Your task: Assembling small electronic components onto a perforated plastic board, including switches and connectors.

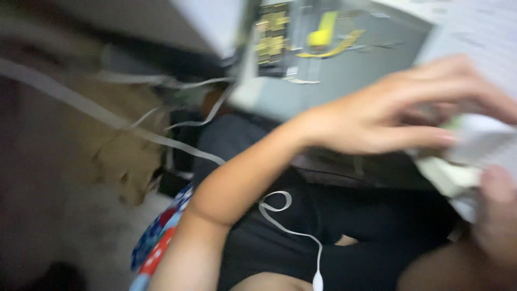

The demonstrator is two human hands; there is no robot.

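Observation:
The head view is heavily blurred by motion. My left hand [388, 110] reaches across to the right, its fingers curled over a pale white and light green bundle [474, 151] that looks like paper or cloth. My right hand [495, 215] sits at the lower right edge, thumb up, gripping the same bundle from below. A white sheet or board [479, 32] stands just behind the bundle at the upper right.
A grey machine [334, 70] with yellow parts stands at the top middle. White straps [107, 116] trail over brown crumpled material [121, 145] at the left. A thin white cord [293, 231] lies on my dark-clothed lap. Patterned blue and red fabric [159, 242] lies at the lower left.

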